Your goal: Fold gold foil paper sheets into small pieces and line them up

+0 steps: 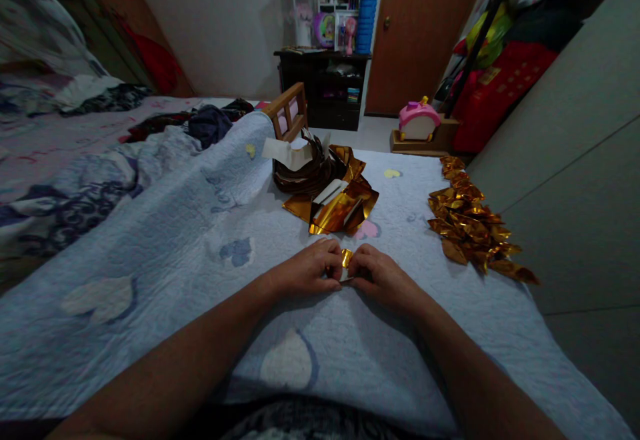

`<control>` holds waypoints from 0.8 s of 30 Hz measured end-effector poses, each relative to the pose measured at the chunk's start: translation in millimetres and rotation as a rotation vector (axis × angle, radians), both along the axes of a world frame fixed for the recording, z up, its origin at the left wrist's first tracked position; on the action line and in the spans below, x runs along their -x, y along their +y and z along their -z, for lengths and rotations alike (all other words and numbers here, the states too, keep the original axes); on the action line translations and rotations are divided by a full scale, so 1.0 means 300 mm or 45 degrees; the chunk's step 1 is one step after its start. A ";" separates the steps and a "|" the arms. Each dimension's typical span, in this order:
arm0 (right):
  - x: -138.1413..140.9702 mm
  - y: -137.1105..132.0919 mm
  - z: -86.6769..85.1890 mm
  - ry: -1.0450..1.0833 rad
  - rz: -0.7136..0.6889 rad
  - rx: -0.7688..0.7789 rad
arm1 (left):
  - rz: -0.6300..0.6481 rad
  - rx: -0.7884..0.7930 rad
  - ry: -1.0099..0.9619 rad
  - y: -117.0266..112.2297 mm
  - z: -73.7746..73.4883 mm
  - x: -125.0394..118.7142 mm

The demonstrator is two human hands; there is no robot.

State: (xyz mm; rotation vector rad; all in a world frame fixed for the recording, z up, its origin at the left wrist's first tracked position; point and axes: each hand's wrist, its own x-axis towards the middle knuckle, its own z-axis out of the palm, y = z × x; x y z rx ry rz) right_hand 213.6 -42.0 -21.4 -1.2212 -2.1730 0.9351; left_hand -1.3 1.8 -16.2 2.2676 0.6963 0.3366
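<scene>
Between my two hands is a small piece of gold foil paper, its pale side showing at the lower edge. My left hand pinches its left side, and my right hand pinches its right side. Fingers of both hands cover much of the paper. Just beyond them lies a loose heap of gold foil sheets, some with pale faces turned up. Behind that heap sits a thick brown-edged stack of paper. Folded gold foil pieces are piled along the right side of the bed.
A pale blue quilt with heart shapes covers the bed surface. Beyond its far edge are a wooden rail, a dark shelf unit and a pink toy. Rumpled clothes lie at the left; a pale panel borders the right.
</scene>
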 end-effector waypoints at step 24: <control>-0.022 0.010 0.015 0.221 0.214 0.137 | -0.071 -0.088 0.049 -0.019 0.000 -0.033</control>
